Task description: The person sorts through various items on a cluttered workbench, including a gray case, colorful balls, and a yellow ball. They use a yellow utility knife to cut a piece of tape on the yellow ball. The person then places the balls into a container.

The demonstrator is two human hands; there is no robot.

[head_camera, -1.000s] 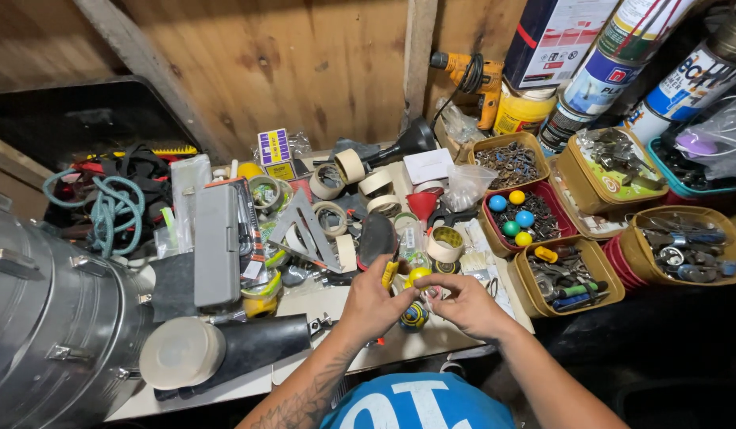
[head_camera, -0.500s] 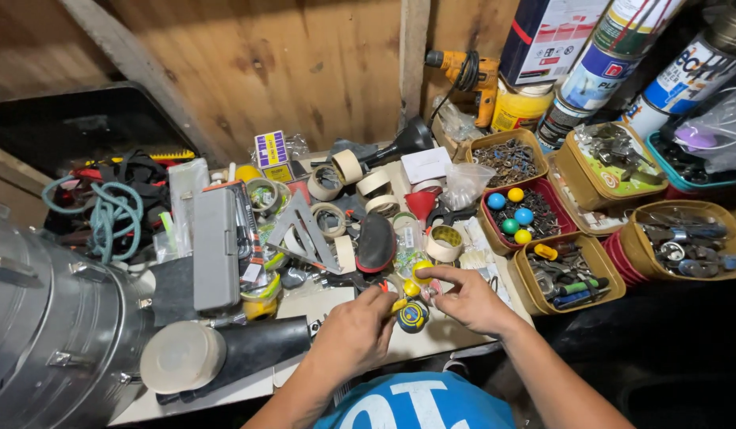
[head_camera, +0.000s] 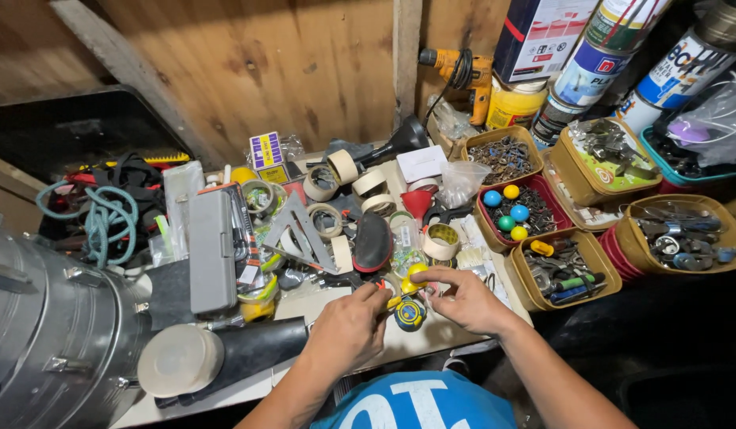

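Note:
My left hand (head_camera: pixel 348 327) and my right hand (head_camera: pixel 463 299) meet over the front of a cluttered workbench (head_camera: pixel 320 306). Both pinch a small yellow piece (head_camera: pixel 416 272) between their fingertips. Just below it lies a round blue and yellow tape measure (head_camera: pixel 410 313), touching my left fingers. A roll of tape (head_camera: pixel 442 241) sits just behind my right hand, and a black oval case (head_camera: pixel 373 242) lies behind my left hand.
Several masking tape rolls (head_camera: pixel 342 167), a grey box (head_camera: pixel 211 249), a metal square (head_camera: pixel 300 234) and a red funnel (head_camera: pixel 420 202) crowd the bench. Tubs of hardware (head_camera: pixel 560 268), one with coloured balls (head_camera: pixel 507 211), stand at right. A metal drum (head_camera: pixel 50 342) is at left, spray cans (head_camera: pixel 590 63) at the back.
Both hands have slid slightly forward and lower on the bench, still working the yellow piece together. The view has shifted a little; nothing else on the bench moved.

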